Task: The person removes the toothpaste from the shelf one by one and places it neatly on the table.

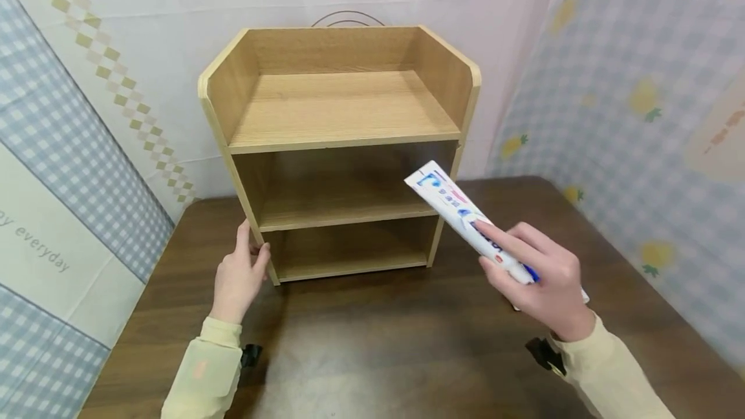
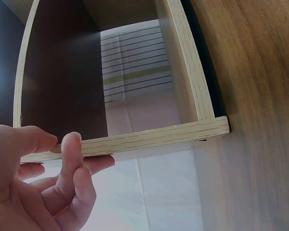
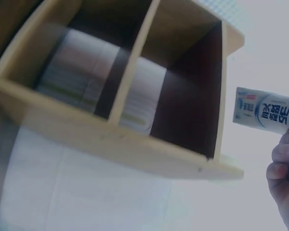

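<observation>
My right hand [image 1: 544,270] grips a white toothpaste tube [image 1: 460,202] with blue and pink print, near its blue-capped end. The flat end points up and left, overlapping the right side of a light wooden shelf [image 1: 349,142] in the head view. In the right wrist view the tube [image 3: 262,110] shows dark lettering, with curled fingers [image 3: 283,154] beside it at the frame's edge. My left hand [image 1: 240,277] pinches the front edge of the shelf's left side panel, low down. The left wrist view shows thumb and fingers [image 2: 70,159] on either side of that panel's edge [image 2: 159,137].
The shelf has an open top tray and two bays below, standing on a dark brown wooden table [image 1: 361,341]. Part of a white object [image 1: 584,297] shows behind my right hand. Patterned cloth [image 1: 628,83] hangs behind and at both sides.
</observation>
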